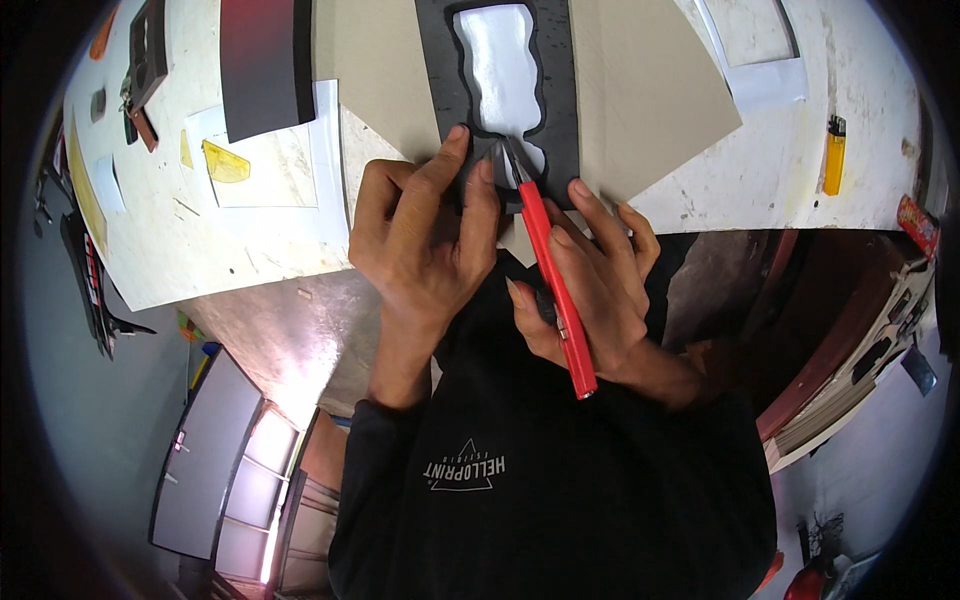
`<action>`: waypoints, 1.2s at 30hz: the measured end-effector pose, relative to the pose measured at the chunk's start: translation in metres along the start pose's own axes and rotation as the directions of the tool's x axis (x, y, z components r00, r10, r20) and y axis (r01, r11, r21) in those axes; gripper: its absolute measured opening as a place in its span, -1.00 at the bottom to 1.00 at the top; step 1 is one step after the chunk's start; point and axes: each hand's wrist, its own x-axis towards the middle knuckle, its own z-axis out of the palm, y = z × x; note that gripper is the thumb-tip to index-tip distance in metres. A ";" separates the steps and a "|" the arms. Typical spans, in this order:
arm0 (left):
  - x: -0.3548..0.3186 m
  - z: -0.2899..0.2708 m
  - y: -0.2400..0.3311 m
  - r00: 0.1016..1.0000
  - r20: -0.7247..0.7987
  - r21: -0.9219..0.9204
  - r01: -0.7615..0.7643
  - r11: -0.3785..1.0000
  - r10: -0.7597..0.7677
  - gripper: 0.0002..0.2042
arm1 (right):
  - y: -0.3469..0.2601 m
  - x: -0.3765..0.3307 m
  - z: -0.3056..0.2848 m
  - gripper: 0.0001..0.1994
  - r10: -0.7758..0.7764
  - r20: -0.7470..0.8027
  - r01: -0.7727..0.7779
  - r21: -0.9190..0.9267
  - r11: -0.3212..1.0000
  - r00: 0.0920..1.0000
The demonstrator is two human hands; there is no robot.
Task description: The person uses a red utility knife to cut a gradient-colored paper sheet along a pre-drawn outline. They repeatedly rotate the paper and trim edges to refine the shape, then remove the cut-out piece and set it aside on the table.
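A red utility knife [562, 300] is in my right hand [607, 285], its handle slanting between thumb and fingers. Its blade tip meets the narrow neck of a white wavy-edged shape [496, 70] on a black sheet [558, 100]. My left hand [415, 230] rests on the near left part of this sheet with its fingers apart, the fingertips beside the blade. Fingertips of my right hand touch the sheet's near right edge. Under the sheet lies a beige board [645, 90].
On the white table [390, 215] are a black-and-red panel [268, 65], a white paper frame [328, 150] with a yellow scrap [226, 162], and a dark frame-like piece [148, 50]. A yellow lighter [834, 158] stands out at the right. Stacked sheets [850, 370] are below the table's right side.
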 end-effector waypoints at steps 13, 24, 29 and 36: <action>0.000 0.000 -0.001 1.000 -0.001 -0.013 0.001 1.000 -0.001 -0.74 | 0.000 0.001 0.000 -0.50 -0.020 0.032 0.021 -0.012 1.000 0.999; -0.001 0.002 -0.002 1.000 -0.023 -0.016 0.000 1.000 -0.001 -0.74 | -0.005 0.000 0.003 -0.54 -0.046 0.026 0.049 -0.107 0.993 0.999; 0.000 0.001 -0.002 1.000 -0.010 -0.014 -0.003 1.000 0.003 -0.74 | -0.004 0.000 0.000 -0.54 -0.048 0.045 0.052 -0.103 0.993 0.998; 0.000 0.001 -0.003 1.000 -0.010 -0.024 -0.006 1.000 0.005 -0.76 | -0.003 0.000 0.000 -0.60 -0.033 0.024 0.035 -0.081 0.996 0.999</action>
